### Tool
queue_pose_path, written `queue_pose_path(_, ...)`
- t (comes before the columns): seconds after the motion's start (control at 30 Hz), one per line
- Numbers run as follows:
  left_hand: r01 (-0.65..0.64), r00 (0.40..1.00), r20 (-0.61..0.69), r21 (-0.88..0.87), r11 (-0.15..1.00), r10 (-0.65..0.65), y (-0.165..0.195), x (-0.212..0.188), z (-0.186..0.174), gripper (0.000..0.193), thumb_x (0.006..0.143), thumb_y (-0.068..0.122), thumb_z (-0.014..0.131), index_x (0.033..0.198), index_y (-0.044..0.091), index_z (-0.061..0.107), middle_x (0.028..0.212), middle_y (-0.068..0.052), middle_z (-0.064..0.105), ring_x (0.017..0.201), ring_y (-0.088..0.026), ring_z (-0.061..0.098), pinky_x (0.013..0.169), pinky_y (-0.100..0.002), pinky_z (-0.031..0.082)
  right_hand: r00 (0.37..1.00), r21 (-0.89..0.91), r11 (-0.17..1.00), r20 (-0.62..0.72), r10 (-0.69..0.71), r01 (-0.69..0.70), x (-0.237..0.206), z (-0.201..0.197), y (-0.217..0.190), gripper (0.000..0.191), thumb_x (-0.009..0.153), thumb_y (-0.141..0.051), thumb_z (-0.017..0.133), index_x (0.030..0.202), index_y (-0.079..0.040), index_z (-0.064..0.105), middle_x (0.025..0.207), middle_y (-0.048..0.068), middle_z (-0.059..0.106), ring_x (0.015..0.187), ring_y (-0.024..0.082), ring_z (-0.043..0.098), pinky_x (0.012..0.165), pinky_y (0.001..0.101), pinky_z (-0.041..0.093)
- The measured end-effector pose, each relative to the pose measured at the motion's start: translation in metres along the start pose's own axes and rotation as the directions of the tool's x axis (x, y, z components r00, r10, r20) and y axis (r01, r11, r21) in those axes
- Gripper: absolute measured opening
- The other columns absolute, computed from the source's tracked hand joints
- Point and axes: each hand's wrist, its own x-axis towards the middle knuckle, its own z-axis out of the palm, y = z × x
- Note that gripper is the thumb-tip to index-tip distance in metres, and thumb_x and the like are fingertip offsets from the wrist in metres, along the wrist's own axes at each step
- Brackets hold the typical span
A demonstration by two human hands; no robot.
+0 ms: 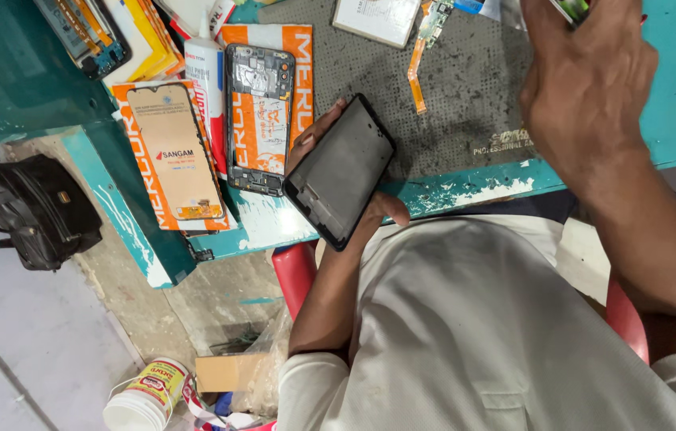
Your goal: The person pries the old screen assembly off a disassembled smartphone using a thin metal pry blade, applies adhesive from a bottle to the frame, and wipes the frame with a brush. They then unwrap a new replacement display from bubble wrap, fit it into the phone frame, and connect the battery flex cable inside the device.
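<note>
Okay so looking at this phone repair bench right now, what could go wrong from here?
The left hand holds the black phone frame out past the teal bench edge, above the floor; if the grip slips, it would likely fall and crack.

The opened phone and the replacement screen lie close to the bench's near edge, so a sleeve could knock them off.

The orange flex cable lies loose on the grey mat near the right hand, which could snag it.

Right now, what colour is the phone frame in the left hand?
Black, the phone frame shows best in the head view.
</note>
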Motion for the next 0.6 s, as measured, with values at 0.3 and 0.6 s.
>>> queue_pose_path(0.3,-0.003,1.000,-0.003,-0.022,1.000,0.003,-0.001,0.001,0.000,0.134,0.045,0.077,0.077,0.155,0.018,0.026,0.142,-0.017,0.057,0.134,-0.030,0.063,0.119,-0.042,0.045,0.989,-0.099,0.995,0.142,0.032,-0.018,0.004,0.007,0.008,0.044,0.089,0.003,0.059,0.132,-0.006,0.065,0.111,0.019,0.058,0.103,0.037,0.059,0.070,0.0485,0.046)
queue_pose_path(0.6,0.012,1.000,-0.027,-0.066,0.998,-0.014,0.007,0.002,0.001,0.133,0.046,0.074,0.080,0.155,0.021,0.025,0.142,-0.017,0.056,0.133,-0.030,0.061,0.118,-0.043,0.046,0.952,0.147,0.988,0.306,-0.003,-0.044,-0.009,-0.043,-0.029,0.051,0.094,0.004,0.070,0.143,-0.010,0.069,0.123,0.014,0.062,0.093,0.026,0.065,0.070,0.0401,0.056)
